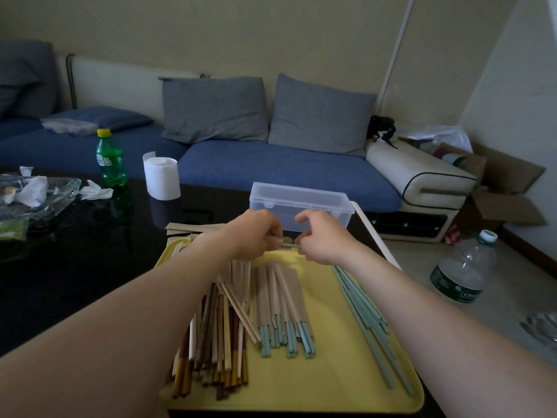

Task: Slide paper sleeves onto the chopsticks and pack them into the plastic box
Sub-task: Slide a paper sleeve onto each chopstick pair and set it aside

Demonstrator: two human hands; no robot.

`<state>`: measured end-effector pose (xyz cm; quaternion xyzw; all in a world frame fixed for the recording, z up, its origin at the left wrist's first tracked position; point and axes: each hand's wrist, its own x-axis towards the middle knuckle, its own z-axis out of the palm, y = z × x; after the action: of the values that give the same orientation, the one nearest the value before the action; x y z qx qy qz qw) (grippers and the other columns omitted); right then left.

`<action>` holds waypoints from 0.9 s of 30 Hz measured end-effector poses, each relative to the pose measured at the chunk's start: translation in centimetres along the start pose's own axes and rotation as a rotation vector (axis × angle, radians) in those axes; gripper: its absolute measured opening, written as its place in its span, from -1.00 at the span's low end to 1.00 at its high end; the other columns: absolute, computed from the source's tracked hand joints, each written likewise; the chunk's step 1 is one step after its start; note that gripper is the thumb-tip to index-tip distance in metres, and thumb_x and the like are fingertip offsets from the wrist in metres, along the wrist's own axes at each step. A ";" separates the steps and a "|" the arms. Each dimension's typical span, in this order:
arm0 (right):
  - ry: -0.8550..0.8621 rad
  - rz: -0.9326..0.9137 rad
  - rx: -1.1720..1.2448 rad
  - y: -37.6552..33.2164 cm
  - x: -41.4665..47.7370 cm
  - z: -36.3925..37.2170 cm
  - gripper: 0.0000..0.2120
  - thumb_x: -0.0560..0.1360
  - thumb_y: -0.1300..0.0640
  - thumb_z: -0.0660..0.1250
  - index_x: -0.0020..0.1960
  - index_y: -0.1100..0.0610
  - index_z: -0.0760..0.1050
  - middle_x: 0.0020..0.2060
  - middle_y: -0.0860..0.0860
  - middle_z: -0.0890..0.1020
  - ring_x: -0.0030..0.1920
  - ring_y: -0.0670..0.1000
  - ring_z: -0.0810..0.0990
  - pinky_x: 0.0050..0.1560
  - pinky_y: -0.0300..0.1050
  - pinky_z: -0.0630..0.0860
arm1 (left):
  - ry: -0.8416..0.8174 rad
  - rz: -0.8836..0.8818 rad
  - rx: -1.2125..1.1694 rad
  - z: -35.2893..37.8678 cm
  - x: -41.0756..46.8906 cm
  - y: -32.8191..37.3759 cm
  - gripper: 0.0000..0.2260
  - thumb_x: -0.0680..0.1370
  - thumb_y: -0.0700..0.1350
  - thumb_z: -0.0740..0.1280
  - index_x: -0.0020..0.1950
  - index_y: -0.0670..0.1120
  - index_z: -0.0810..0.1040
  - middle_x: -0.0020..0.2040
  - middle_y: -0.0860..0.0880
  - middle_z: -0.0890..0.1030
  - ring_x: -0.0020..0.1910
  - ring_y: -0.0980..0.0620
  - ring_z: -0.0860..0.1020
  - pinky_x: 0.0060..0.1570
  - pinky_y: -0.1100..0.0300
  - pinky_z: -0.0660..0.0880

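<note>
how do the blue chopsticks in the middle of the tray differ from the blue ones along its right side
The middle chopsticks wear brown paper sleeves, with only their blue ends showing; the right chopsticks are bare end to end. The middle chopsticks lie bunched; the right chopsticks form a thin slanted row by the rim. Both are pale blue and lie on the yellow tray.

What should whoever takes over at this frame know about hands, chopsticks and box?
Left hand pinches a paper sleeve; right hand pinches a blue chopstick at its mouth.
Done: sleeved pile mid yellow tray.
To do: bare blue chopsticks at tray's right, mixed wooden chopsticks at its left, spare sleeves behind.
Plastic box beyond the hands, lid on; packing seemingly not begun.
</note>
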<state>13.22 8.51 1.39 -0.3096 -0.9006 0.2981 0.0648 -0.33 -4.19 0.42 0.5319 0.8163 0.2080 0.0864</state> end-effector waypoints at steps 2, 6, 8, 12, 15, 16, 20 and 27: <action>-0.008 -0.009 -0.026 0.1 0.0 -0.2 -0.44 0.61 0.26 0.32 0.57 0.00 0.38 0.38 0.12 0.58 0.30 0.17 0.64 0.31 0.19 0.64 | -0.007 0.005 0.003 0.0 0.0 0.0 -0.95 0.64 -0.08 0.40 0.09 0.01 0.64 -0.08 0.08 0.59 -0.07 0.07 0.60 -0.05 0.23 0.52; 0.039 0.139 -0.194 0.6 -0.7 -1.7 -0.79 0.57 0.34 0.30 0.15 0.26 0.64 -0.10 0.21 0.75 -0.17 0.14 0.79 0.02 0.10 0.76 | -0.039 0.005 -0.019 0.1 0.1 0.2 -0.95 0.65 -0.07 0.39 0.08 0.01 0.64 -0.08 0.08 0.60 -0.07 0.07 0.59 -0.09 0.26 0.48; 0.013 0.236 -0.340 1.0 -1.3 -2.2 -0.88 0.52 0.38 0.36 0.03 0.27 0.61 -0.24 0.19 0.72 -0.30 0.12 0.77 -0.06 0.07 0.77 | -0.068 0.015 -0.023 0.3 0.2 0.3 -0.95 0.66 -0.06 0.38 0.08 0.02 0.64 -0.08 0.09 0.61 -0.06 0.08 0.60 -0.06 0.25 0.50; -0.172 0.407 -0.407 1.0 -1.9 -2.4 -0.89 0.54 0.30 0.55 0.02 0.29 0.66 -0.23 0.20 0.78 -0.27 0.10 0.81 0.01 0.07 0.77 | -0.133 0.041 0.003 0.5 0.4 0.6 -0.96 0.65 -0.04 0.39 0.08 0.06 0.63 -0.01 0.08 0.63 0.01 0.10 0.60 -0.01 0.25 0.49; -0.332 0.543 -0.443 0.7 -1.8 -2.6 -0.80 0.57 0.18 0.57 0.10 0.30 0.73 -0.13 0.17 0.80 -0.10 0.06 0.83 0.19 0.01 0.72 | -0.145 0.063 0.031 0.9 0.5 1.0 -0.89 0.65 -0.04 0.39 0.16 0.03 0.64 0.06 0.08 0.63 0.06 0.08 0.60 0.05 0.23 0.50; -0.370 0.596 -0.462 0.8 -1.7 -2.5 -0.76 0.57 0.15 0.58 0.12 0.30 0.73 -0.10 0.16 0.81 -0.08 0.05 0.82 0.22 0.00 0.71 | -0.141 0.070 0.037 1.0 0.5 1.2 -0.87 0.65 -0.04 0.39 0.19 0.02 0.65 0.08 0.08 0.63 0.08 0.08 0.60 0.07 0.23 0.50; -0.441 0.697 -0.485 1.1 -1.1 -2.3 -0.75 0.55 0.16 0.59 0.12 0.31 0.71 -0.02 0.19 0.80 0.03 0.11 0.81 0.29 0.03 0.67 | -0.137 0.092 0.048 1.3 0.7 1.6 -0.85 0.65 -0.03 0.40 0.21 0.02 0.65 0.08 0.09 0.60 0.08 0.07 0.59 0.06 0.25 0.48; -0.491 0.802 -0.419 2.0 -1.0 -2.4 -0.80 0.57 0.21 0.56 -0.03 0.38 0.68 -0.10 0.23 0.79 0.12 0.08 0.79 0.36 -0.02 0.62 | -0.146 0.103 0.060 1.3 0.6 1.6 -0.84 0.65 -0.02 0.40 0.21 0.04 0.64 0.09 0.10 0.57 0.11 0.06 0.57 0.10 0.20 0.50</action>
<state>15.76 10.32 2.24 -0.5577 -0.7402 0.1767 -0.3313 1.23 -2.74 0.01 0.5895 0.7852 0.1481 0.1187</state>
